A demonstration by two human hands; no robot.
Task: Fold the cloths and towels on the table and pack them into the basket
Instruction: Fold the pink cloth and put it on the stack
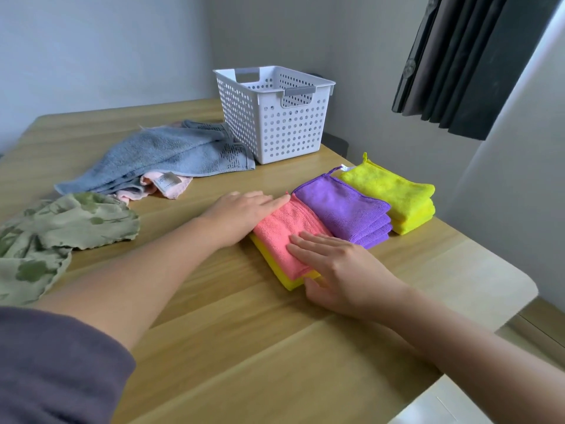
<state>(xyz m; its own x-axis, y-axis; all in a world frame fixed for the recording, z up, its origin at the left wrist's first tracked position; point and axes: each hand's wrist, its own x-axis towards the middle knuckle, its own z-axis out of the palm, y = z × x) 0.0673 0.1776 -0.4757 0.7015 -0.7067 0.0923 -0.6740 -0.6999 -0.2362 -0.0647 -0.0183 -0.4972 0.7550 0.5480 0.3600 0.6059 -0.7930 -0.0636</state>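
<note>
A folded pink cloth [282, 232] lies on top of a folded yellow cloth [286, 281] in the middle of the wooden table [244, 347]. My left hand [241, 215] lies flat on the pink cloth's far left end. My right hand [339, 270] presses its near right end with straight fingers. Beside them to the right sit a folded purple cloth [345, 208] and a folded lime-yellow cloth [394, 194]. The white perforated basket [275, 117] stands at the back, with nothing visible inside. An unfolded blue-grey towel [162, 154] covers a pale pink towel [171, 186] at the left.
A crumpled green patterned cloth [55, 234] lies at the table's left edge. The table's right edge [489, 301] runs close to the folded cloths. Dark curtains [464, 62] hang at the upper right by the wall.
</note>
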